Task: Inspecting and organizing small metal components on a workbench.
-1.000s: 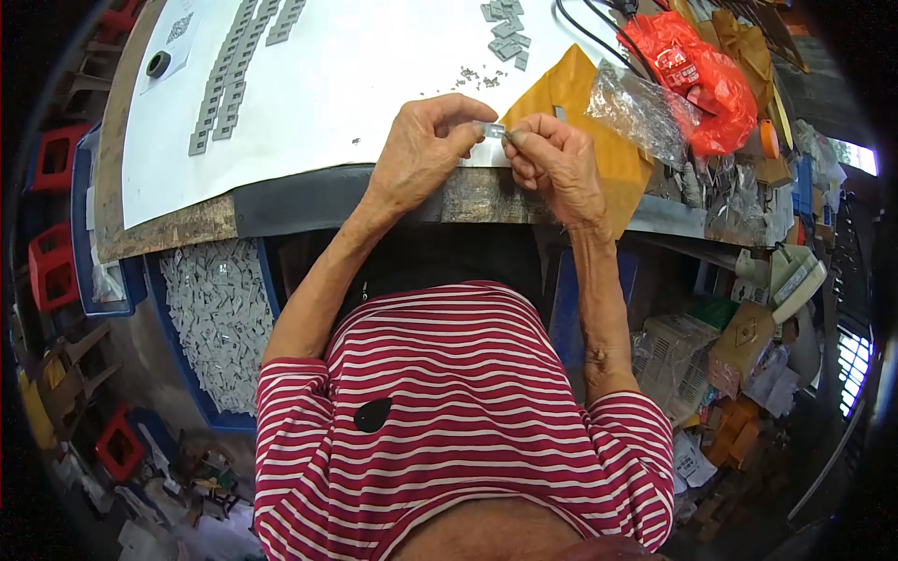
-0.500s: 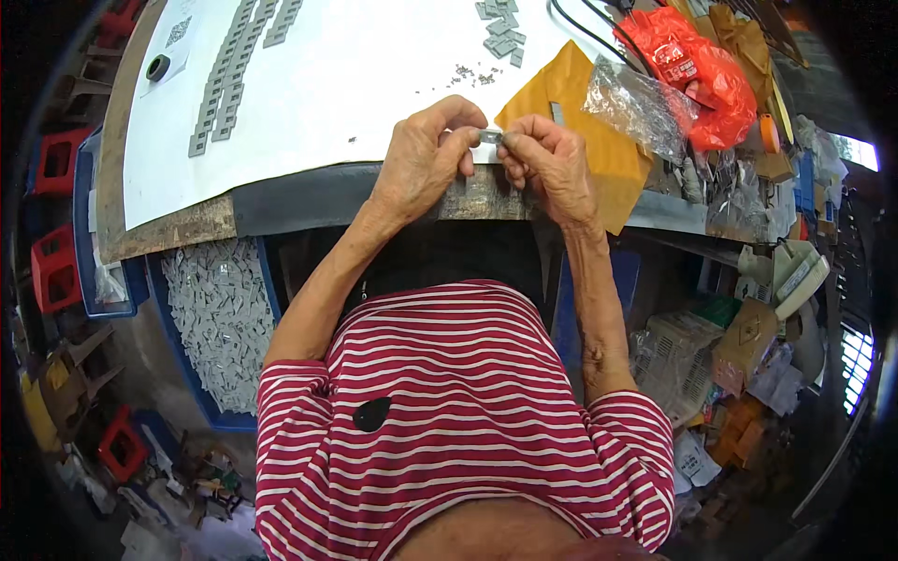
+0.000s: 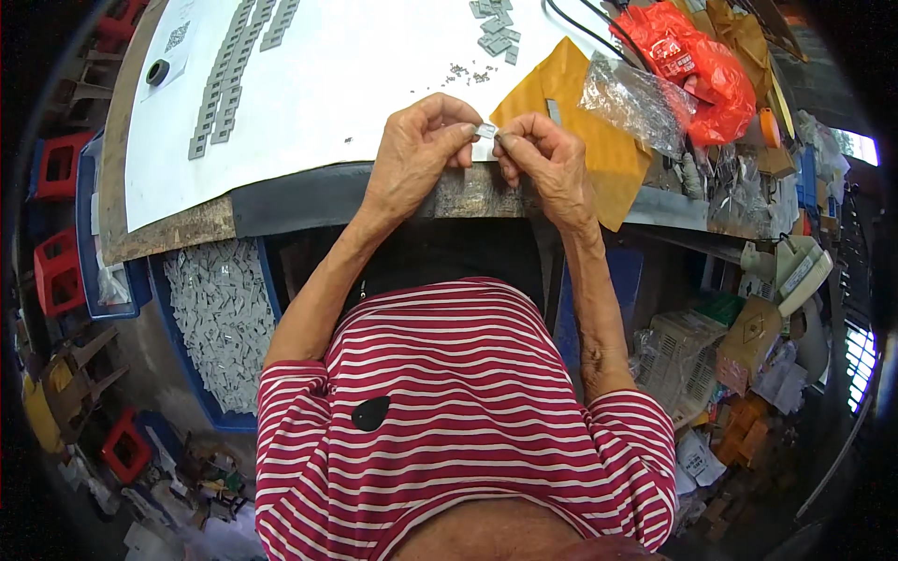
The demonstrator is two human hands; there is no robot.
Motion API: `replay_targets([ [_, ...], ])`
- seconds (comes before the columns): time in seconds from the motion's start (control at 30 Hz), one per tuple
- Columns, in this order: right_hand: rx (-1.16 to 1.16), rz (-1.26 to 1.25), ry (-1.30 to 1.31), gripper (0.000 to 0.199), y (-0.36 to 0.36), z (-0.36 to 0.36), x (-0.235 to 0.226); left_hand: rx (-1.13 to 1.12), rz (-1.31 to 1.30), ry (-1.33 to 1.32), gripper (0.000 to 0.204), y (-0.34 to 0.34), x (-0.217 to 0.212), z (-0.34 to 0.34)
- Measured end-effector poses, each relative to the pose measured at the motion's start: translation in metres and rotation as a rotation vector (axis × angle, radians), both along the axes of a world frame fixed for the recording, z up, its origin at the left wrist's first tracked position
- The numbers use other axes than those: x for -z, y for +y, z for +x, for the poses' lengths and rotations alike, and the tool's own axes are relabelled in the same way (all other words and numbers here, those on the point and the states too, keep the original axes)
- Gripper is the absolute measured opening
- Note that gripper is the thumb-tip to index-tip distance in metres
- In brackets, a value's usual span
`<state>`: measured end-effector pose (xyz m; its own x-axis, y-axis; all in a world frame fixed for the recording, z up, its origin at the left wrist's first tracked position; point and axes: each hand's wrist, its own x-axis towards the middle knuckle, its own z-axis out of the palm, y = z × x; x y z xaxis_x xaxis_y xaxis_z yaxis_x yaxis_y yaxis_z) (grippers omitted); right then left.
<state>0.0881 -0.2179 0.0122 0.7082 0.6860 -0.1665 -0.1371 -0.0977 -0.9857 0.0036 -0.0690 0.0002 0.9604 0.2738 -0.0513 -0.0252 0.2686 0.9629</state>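
Hands: left hand (image 3: 418, 154) and right hand (image 3: 545, 159) together, pinching small grey part (image 3: 485, 130); we judge it light, stiff, fingertip-grip by edges.

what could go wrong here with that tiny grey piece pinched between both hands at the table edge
The small grey piece is pinched only by the fingertips of the left hand and right hand, right over the table edge; a slip could drop it toward the lap or floor. The tiny loose bits on the white sheet might scatter if brushed.
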Motion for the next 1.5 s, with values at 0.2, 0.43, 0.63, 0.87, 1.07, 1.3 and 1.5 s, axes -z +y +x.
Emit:
replay_targets([
  [0.2,0.028,0.010,0.085,0.009,0.001,0.000,0.000,-0.042,0.114,-0.001,0.014,-0.005,-0.003,-0.002],
  [0.43,0.034,-0.005,0.133,0.009,0.001,0.002,0.006,-0.014,0.187,-0.012,0.015,-0.006,0.001,-0.005],
  [0.63,0.052,0.003,0.197,0.009,0.001,0.000,0.008,0.005,0.154,0.001,0.015,-0.004,0.001,-0.006],
  [0.87,0.028,0.053,0.193,0.012,0.002,-0.001,0.012,0.029,0.092,0.029,0.016,-0.003,0.000,-0.006],
  [1.07,-0.025,0.031,0.081,0.012,0.003,-0.004,0.008,0.034,0.005,0.046,0.016,-0.002,-0.001,-0.006],
  [1.3,-0.006,0.092,0.073,0.008,0.002,-0.005,0.014,0.062,-0.035,0.049,0.018,-0.002,0.005,-0.006],
  [1.5,0.035,0.087,0.022,0.006,0.002,-0.006,0.017,0.064,-0.052,0.047,0.018,-0.003,0.007,-0.004],
])
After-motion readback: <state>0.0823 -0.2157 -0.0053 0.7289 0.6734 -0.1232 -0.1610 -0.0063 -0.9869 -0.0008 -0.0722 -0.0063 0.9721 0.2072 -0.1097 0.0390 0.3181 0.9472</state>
